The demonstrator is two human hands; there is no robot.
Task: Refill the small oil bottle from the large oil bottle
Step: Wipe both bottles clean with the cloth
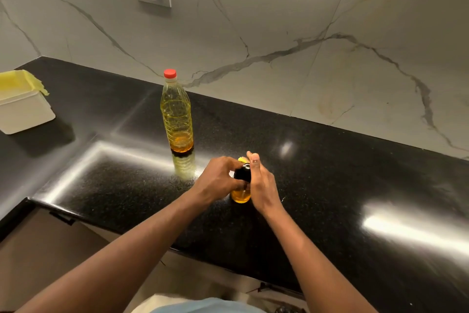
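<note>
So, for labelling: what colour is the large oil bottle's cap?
Red cap; clearest in the head view.

Both hands crowd the small oil bottle (240,194), the left hand (218,180) curled over its top and the right hand (261,185) flat against its side. The large oil bottle (177,114) stands upright behind and to the left, with a gap between them. Wide passage lies across the countertop (330,173) to the right. A white container (25,109) sits far left.
</note>
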